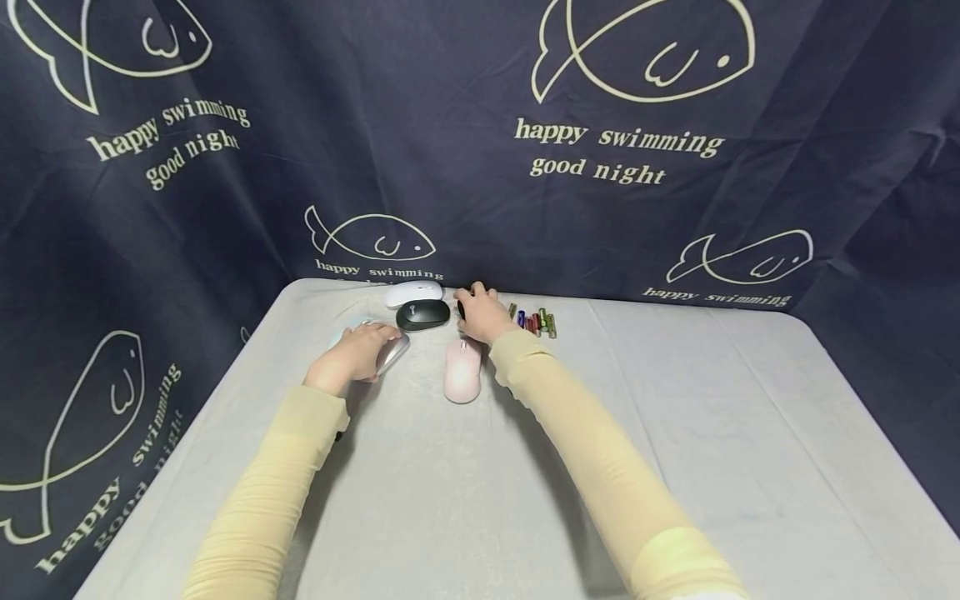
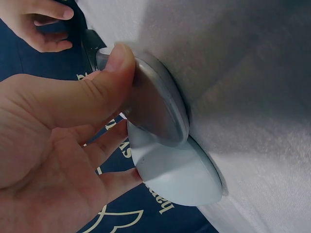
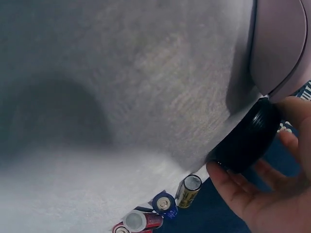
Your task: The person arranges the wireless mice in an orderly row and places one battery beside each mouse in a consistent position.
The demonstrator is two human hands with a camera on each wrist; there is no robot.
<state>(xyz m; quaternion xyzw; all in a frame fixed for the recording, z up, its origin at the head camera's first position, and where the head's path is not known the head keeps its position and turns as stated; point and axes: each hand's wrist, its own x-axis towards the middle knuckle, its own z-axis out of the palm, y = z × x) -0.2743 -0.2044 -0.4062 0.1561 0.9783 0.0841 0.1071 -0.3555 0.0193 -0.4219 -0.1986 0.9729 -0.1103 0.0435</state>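
My left hand is at the back left of the table, its thumb and fingers about a silver-grey computer mouse. A pale blue mouse lies right beside that one, and a finger of the same hand reaches its edge. At the back middle, my right hand grips a black mouse between thumb and fingers. This mouse is mostly covered by the hand in the head view. Just in front of the right hand lies a pink mouse.
Between the hands are another black mouse and a white mouse behind it. Several small coloured batteries lie right of the right hand. A dark curtain with fish drawings hangs behind the grey-covered table.
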